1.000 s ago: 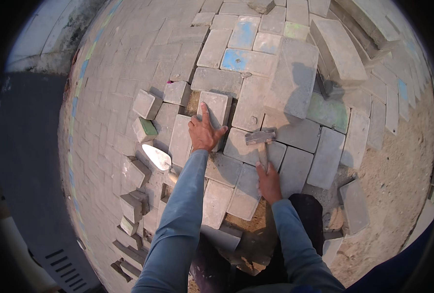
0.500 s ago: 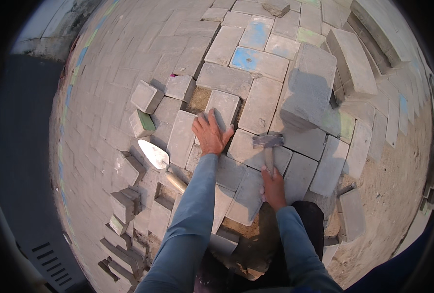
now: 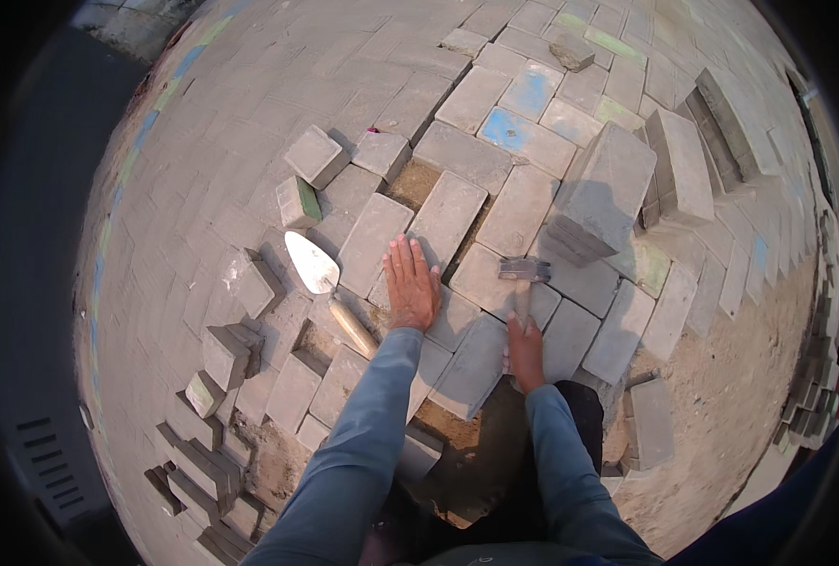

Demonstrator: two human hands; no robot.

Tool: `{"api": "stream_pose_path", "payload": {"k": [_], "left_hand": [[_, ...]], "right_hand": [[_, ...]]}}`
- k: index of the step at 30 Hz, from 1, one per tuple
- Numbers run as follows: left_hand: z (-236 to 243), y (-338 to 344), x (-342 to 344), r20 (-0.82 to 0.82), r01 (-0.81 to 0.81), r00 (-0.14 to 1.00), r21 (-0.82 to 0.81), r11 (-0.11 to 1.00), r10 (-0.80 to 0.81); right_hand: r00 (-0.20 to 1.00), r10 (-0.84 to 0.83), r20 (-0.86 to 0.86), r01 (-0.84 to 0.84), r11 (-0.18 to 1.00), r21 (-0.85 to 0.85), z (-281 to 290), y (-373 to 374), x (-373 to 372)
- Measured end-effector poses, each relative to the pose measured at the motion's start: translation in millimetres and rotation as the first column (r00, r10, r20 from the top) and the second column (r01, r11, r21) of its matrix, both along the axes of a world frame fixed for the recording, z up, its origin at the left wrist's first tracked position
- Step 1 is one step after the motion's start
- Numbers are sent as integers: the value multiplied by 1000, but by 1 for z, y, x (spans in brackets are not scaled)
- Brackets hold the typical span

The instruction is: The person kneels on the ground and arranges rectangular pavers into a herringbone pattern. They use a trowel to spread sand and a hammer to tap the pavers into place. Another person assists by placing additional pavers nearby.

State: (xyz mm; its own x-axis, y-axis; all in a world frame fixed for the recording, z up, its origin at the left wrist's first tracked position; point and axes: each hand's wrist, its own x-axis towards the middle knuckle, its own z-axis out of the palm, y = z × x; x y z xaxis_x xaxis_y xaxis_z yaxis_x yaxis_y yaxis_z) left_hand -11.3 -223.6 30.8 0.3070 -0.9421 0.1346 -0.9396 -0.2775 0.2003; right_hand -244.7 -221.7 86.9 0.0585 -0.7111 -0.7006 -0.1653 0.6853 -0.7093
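My left hand [image 3: 410, 283] lies flat, fingertips on the near end of a grey rectangular paver [image 3: 448, 209] set among other pavers, a bare sandy gap [image 3: 413, 185] just beyond it. Left of that hand rests a trowel [image 3: 312, 263] with a pale blade and wooden handle. My right hand [image 3: 524, 352] is closed round the wooden handle of a hammer [image 3: 523, 270], whose dark metal head is held over the pavers to the right.
Stood-up grey blocks [image 3: 679, 170] are at the upper right, with a large one [image 3: 603, 184] nearer. Loose cut pieces [image 3: 226, 354] line the left side. Sandy ground [image 3: 707, 377] lies at right. A dark surface with a slotted drain [image 3: 49, 462] runs along the far left.
My left hand has slid back toward me along the paver, its fingers now flatter. The paver looks lower, level with its neighbours. The view has shifted; the hammer stays in my right hand.
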Motion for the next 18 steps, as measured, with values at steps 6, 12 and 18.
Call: {"api": "stream_pose_path", "payload": {"k": [6, 12, 18], "left_hand": [[17, 161, -44, -186, -87, 977, 118, 989, 108], [0, 181, -43, -161, -137, 972, 203, 970, 171], [5, 164, -44, -246, -112, 956, 190, 975, 158]], "right_hand": [[958, 116, 261, -81, 987, -142, 36, -13, -4], [922, 199, -332, -387, 450, -805, 62, -68, 59], [437, 250, -864, -872, 354, -339, -21, -160, 97]]}}
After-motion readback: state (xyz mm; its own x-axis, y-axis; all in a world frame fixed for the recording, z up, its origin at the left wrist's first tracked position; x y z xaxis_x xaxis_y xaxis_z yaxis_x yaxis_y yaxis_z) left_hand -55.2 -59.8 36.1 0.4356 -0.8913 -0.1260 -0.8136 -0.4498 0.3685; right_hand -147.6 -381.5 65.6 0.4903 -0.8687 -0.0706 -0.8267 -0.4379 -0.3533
